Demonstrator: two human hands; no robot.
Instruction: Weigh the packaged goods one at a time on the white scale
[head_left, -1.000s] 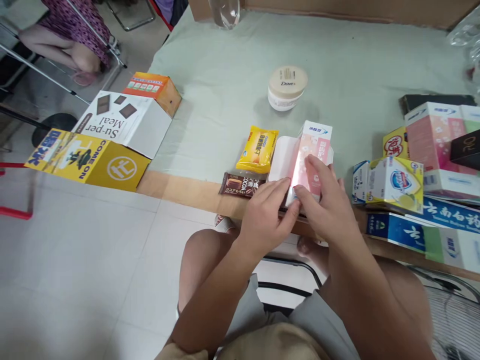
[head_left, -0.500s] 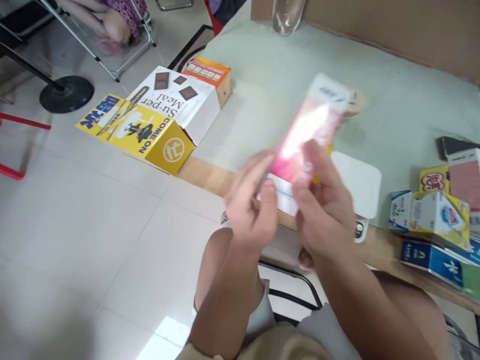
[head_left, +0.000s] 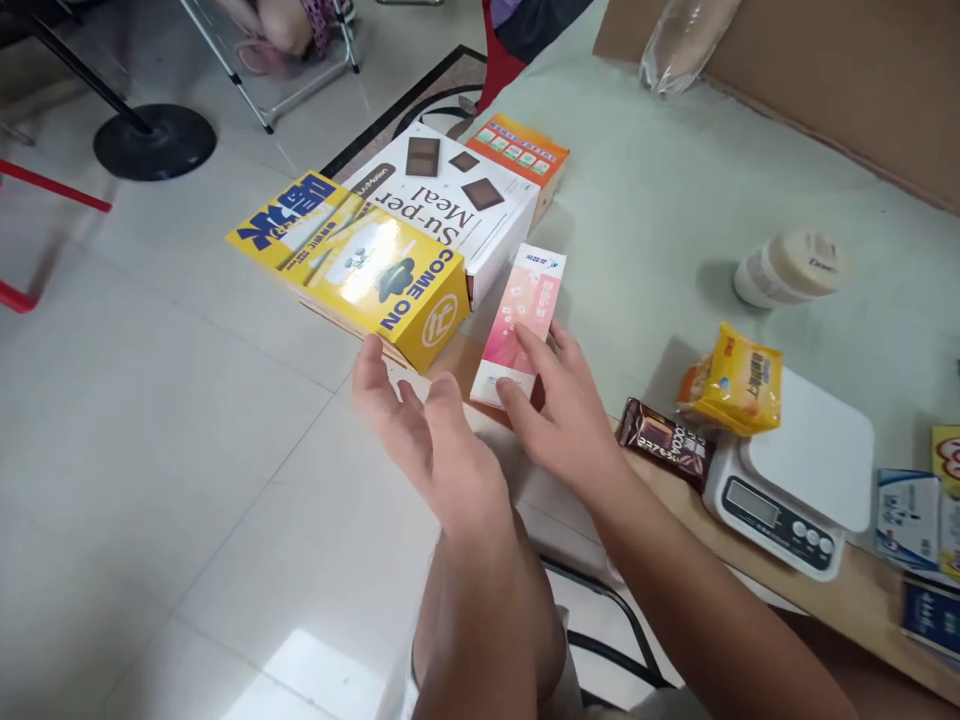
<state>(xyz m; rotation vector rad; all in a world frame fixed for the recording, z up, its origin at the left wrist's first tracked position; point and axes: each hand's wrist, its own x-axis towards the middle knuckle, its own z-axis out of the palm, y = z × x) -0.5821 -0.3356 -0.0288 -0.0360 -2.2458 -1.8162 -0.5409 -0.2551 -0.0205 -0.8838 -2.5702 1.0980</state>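
A slim pink and white box [head_left: 534, 290] lies on the table's near edge, close beside the white "Su-per Meal" box [head_left: 442, 185] and the yellow "COME ON" box [head_left: 375, 265]. My right hand [head_left: 555, 400] rests on the pink box, thumb and index finger on its upper face and the other fingers along its right side. These fingers are spread, not wrapped round it. Left of it, my left hand [head_left: 427, 440] hovers in front of the yellow box, holding nothing, its fingers loosely bent and apart.
An orange box [head_left: 525, 150] stands behind the white one. To the right are a white kitchen scale [head_left: 814, 450], a yellow snack packet [head_left: 742, 380], a dark cocoa bar [head_left: 664, 440], a lidded cup [head_left: 787, 268] and several small boxes. A clear plastic bag [head_left: 686, 45] lies by the cardboard [head_left: 825, 85].
The pink box, held up in both hands before, now lies on the table beside the white and yellow boxes. My left hand has come off it. The view has shifted, showing the scale fully.
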